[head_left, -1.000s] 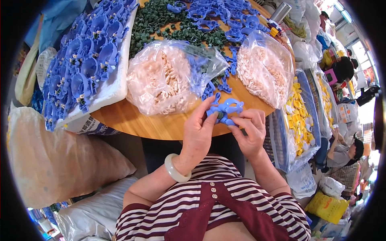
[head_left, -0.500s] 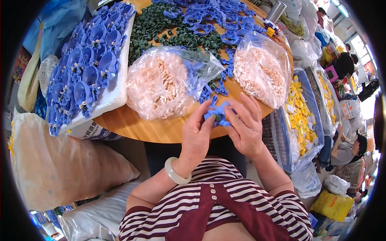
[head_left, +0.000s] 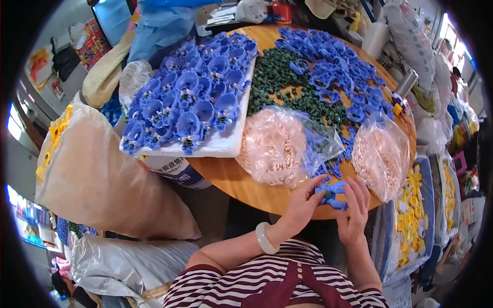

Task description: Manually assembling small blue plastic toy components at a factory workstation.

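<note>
Close to the table's near edge, a small blue plastic part (head_left: 337,191) with a dark green piece (head_left: 327,195) in it is held up between both hands. My left hand (head_left: 300,205) pinches its left end with thumb and fingertips. On its other end are the fingers of my right hand (head_left: 354,211), bent around it. Just beyond lies a clear bag of pale pink pieces (head_left: 275,149), with several blue parts beside it. A second bag of pale pink pieces (head_left: 380,154) sits past my right hand.
A white foam board (head_left: 244,123) carries rows of blue cup-shaped assemblies. Dark green pieces (head_left: 298,95) and blue frames (head_left: 334,64) are heaped on the round wooden table (head_left: 226,179). Right of it stands a crate of yellow parts (head_left: 413,220); a large beige sack (head_left: 118,179) leans left.
The view has swung left, so the table and hands now appear farther right and lower. Both hands keep hold of the blue part, which looks slightly turned.
</note>
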Tool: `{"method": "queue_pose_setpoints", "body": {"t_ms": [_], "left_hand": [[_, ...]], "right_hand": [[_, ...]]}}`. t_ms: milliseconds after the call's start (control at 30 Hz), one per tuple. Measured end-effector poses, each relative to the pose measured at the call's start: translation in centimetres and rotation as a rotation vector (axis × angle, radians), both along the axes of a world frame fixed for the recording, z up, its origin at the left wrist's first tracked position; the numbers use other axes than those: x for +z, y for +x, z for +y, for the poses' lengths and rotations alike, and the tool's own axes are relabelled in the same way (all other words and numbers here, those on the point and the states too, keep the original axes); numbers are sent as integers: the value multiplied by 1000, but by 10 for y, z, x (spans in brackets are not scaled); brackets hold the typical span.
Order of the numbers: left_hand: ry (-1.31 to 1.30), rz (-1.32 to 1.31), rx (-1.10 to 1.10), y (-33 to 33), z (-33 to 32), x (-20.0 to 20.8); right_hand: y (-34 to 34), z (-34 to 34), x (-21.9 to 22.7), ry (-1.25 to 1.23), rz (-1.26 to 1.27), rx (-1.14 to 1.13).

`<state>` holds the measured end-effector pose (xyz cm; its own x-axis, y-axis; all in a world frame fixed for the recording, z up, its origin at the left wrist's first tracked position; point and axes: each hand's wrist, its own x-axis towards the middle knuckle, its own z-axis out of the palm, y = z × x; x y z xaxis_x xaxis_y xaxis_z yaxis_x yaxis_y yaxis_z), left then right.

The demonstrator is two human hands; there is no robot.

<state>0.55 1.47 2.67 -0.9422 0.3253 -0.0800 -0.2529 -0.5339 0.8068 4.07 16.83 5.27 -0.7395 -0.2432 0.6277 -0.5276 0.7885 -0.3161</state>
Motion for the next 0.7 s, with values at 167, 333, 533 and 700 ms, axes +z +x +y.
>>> {"method": "queue_pose_setpoints", "body": {"t_ms": [167,333,533,700], "left_hand": [[-7,9,-37,-13,-22,21],[17,9,20,-29,-72,56],[-196,308,360,-63,-157,118],[-494,473,683,-125,-254,154]], "right_hand": [[-6,14,11,-313,7,-29],[-17,24,-5,-348,-58,-91],[-27,27,-25,-370,-83,-154],[-35,30,-45,-406,-98,-146]]}}
